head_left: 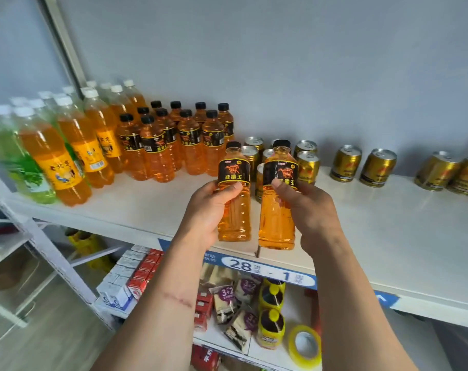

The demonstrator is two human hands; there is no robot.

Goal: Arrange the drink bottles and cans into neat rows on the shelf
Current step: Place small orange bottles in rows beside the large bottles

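Head view, left hand (210, 207) gripping one orange bottle (234, 210), right hand (306, 207) gripping another bottle (277, 210)

Both forearms were bare, with no sleeves, gloves or jewellery seen. The left forearm (160, 295) bore a thin reddish scratch, below the shelf label (267, 269). The right forearm (348, 290) showed no marks.

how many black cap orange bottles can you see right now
12. One in the left hand, one in the right hand, both over the shelf front. Ten stand grouped at the back left. More may be hidden behind them.
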